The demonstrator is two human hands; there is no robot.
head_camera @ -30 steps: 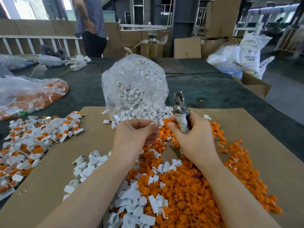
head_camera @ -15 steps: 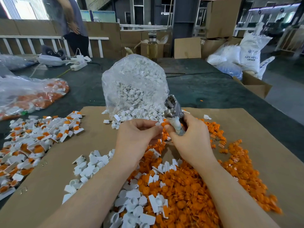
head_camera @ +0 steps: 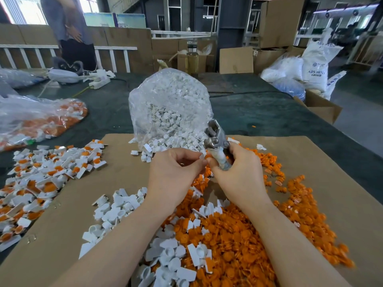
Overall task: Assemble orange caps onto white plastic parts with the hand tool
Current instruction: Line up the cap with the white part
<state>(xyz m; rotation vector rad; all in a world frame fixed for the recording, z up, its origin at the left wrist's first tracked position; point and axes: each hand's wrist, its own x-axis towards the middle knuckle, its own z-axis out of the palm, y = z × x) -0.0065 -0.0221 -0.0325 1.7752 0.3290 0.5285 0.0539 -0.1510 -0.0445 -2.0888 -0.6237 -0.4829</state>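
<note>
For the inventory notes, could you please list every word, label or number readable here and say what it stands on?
"ABS RESIN", last letter cut off at the fold: white sack at the far right.
Logo and small line above it, and small line below it: too blurred to read.
Blue print on the strip beside the sack: too small to read.
Nothing else carries readable text.

We've got a dark green table [head_camera: 259,112] here, white railing [head_camera: 68,51] behind it and cardboard boxes [head_camera: 278,21] stacked along the back. Daylight's coming through a window [head_camera: 22,11] top left, with white sacks [head_camera: 315,65] piled off right.
</note>
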